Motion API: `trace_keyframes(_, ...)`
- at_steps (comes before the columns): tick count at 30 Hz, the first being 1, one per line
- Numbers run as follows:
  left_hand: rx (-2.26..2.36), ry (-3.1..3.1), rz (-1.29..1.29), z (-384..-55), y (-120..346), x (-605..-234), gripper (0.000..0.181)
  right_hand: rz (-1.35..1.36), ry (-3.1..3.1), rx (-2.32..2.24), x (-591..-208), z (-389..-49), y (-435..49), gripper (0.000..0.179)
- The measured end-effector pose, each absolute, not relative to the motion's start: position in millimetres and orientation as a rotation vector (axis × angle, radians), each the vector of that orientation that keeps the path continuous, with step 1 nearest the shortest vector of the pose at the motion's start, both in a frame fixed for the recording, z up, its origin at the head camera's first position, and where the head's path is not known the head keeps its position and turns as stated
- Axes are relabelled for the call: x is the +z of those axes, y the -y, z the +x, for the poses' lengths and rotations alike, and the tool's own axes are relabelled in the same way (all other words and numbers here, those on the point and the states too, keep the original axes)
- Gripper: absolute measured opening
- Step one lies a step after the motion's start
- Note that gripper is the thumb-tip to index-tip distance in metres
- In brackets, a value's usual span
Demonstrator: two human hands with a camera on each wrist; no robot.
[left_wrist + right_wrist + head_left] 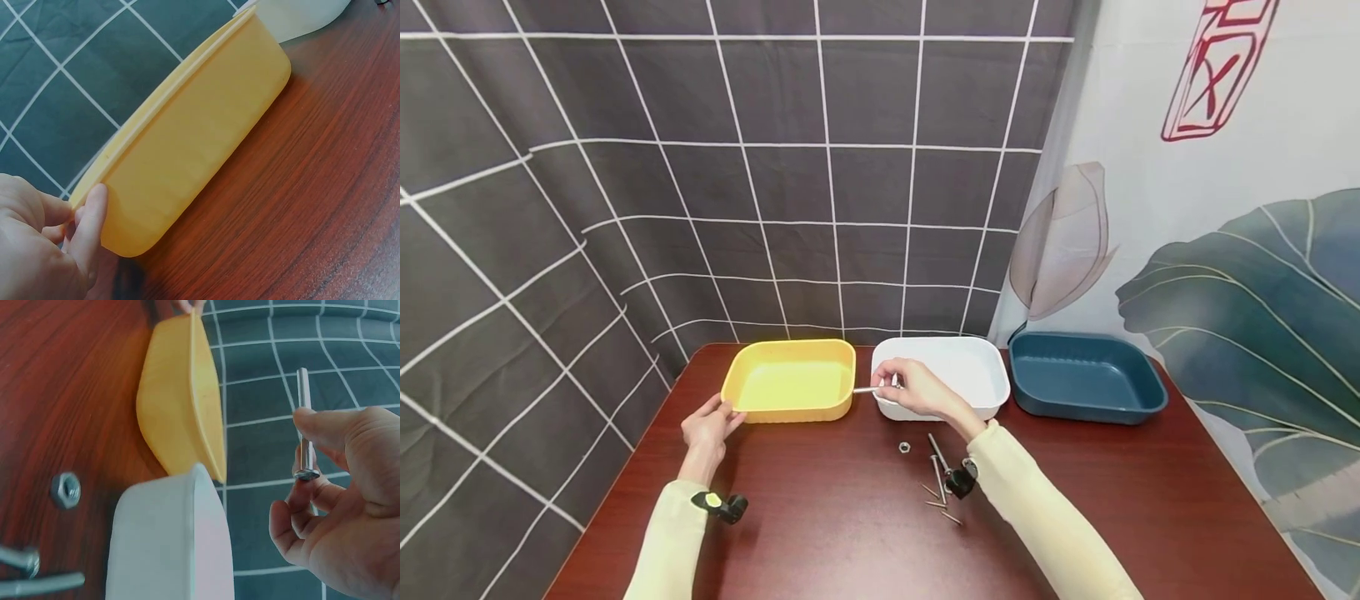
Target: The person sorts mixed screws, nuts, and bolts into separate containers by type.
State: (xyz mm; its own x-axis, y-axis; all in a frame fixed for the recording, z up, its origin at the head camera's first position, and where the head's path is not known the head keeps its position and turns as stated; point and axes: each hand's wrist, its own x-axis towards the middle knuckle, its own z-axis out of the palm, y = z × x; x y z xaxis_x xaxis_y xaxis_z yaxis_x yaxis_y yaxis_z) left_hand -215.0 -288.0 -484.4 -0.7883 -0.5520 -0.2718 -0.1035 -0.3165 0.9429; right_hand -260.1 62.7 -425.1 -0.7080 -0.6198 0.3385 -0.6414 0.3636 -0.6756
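Observation:
My left hand [706, 429] pinches the near left corner of the yellow tray [790, 414]; its thumb [90, 215] lies against the outer wall in the left wrist view. Over the front left of the white tray [994, 404], my right hand [917, 392] holds a shiny metal bolt [304, 394] between thumb and fingers. The bolt's shank points left toward the yellow tray, and its wider head shows below the thumb in the right wrist view. No contents are visible inside the yellow tray in the head view.
A dark blue tray [1078, 410] stands at the right of the row. In front of the white tray lie a hex nut [905, 447], long bolts [937, 477] and several small screws [951, 517], partly beside my right wrist camera [959, 479]. A grid-patterned curtain [775, 183] hangs behind.

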Motion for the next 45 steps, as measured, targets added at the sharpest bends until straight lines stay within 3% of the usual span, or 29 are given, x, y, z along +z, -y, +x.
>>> trace_keyframes(10,-2.173,1.615,0.82,-215.2,287.6,-481.8,0.046,1.155,2.669,1.172,-433.4,-289.7,-5.1,0.01)
trace_keyframes(25,-2.173,1.609,0.822,-215.0,284.5,-485.8,0.046,0.964,2.839,1.058,-441.1,-295.8,41.4,0.007)
trace_keyframes(35,-2.188,1.616,0.814,-213.4,286.3,-491.3,0.047,0.933,2.721,1.247,-441.8,-291.6,32.0,0.012)
trace_keyframes(45,-2.197,1.622,0.81,-213.7,288.2,-487.1,0.048,0.916,2.509,1.521,-428.3,-284.2,-18.7,0.01)
